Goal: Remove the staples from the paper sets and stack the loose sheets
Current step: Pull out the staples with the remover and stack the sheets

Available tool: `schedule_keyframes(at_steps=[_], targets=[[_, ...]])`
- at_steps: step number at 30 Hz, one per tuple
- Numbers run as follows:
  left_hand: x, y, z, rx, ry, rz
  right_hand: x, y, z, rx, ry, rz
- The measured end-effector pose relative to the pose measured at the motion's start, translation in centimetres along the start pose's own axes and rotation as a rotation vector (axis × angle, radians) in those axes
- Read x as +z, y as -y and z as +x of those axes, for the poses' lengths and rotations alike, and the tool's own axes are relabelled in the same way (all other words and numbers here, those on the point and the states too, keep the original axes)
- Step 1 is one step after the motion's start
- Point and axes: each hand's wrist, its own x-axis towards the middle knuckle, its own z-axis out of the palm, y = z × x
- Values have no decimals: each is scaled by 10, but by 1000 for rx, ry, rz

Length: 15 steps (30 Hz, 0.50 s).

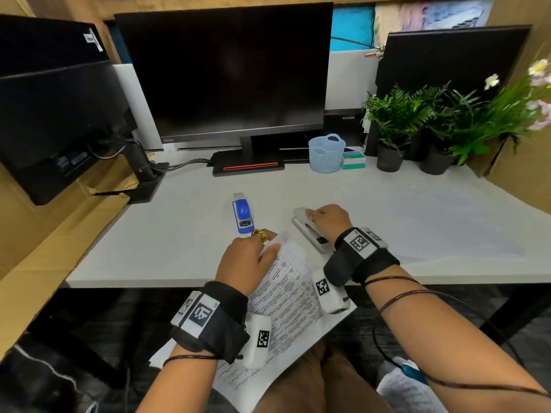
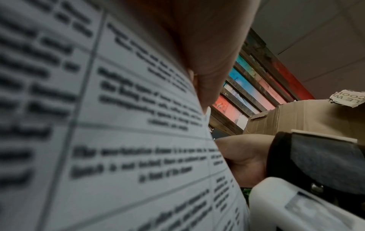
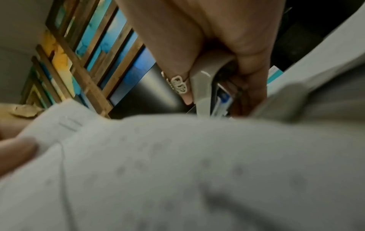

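The left hand (image 1: pixel 249 260) pinches the top corner of the printed white paper set (image 1: pixel 286 296), which overhangs the near edge of the white surface (image 1: pixel 185 234). At its 1 o'clock, the right hand (image 1: pixel 329 219) has its fingers curled over a white stapler-shaped tool (image 1: pixel 310 234), apparently a staple remover. A blue stapler (image 1: pixel 243 216) lies at 11 o'clock.

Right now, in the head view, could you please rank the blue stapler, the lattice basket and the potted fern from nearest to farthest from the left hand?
Measured from the left hand, which pinches the printed sheets:
1. Blue stapler, just beyond the knuckles.
2. Lattice basket, farther back, right of the monitor stand.
3. Potted fern, at the desk's back right.
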Motion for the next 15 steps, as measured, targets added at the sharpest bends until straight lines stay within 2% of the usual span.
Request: schedule_keyframes(at_steps=[5, 8, 10, 12, 15], targets=[[-3, 4, -3, -17, -6, 7, 6, 9, -4, -76, 65, -130], [-10, 9, -2, -26, -75, -27, -6, 14, -31, -301, 45, 144], [-14, 11, 0, -2, -147, -68, -10, 14, -50, -437, 152, 286], [-19, 9, 2, 73, -227, -161, -8, 8, -58, -522, 168, 361], [-24, 0, 3, 260, -316, -394, -8, 0, -67, -641, 0, 469]])
